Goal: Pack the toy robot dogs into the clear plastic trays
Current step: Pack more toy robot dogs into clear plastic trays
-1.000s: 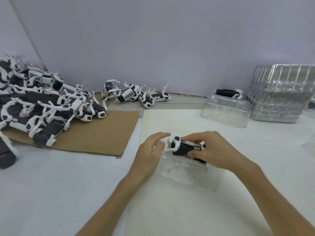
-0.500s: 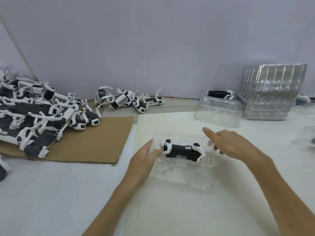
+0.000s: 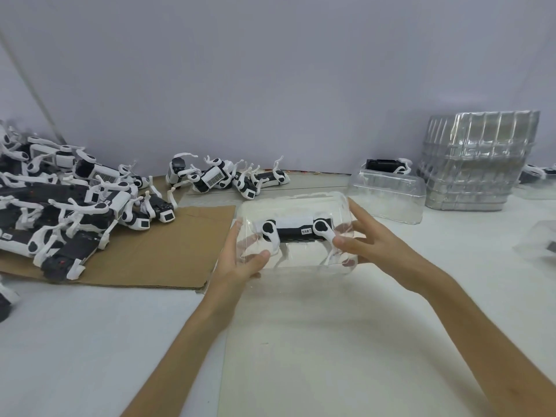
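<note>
Our left hand (image 3: 240, 260) and right hand (image 3: 370, 239) curl round the clear tray (image 3: 301, 203) ends, robot dog (image 3: 296, 231) inside. Left: dog pile (image 3: 60, 206) on cardboard (image 3: 168, 251). Right: packed tray (image 3: 388, 188), tray stack (image 3: 475, 164).

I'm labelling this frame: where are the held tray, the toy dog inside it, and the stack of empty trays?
held tray (image 3: 301, 204), head view, far wall below the rim.
toy dog (image 3: 293, 227), head view, white back.
tray stack (image 3: 475, 164), head view, front wall.
</note>
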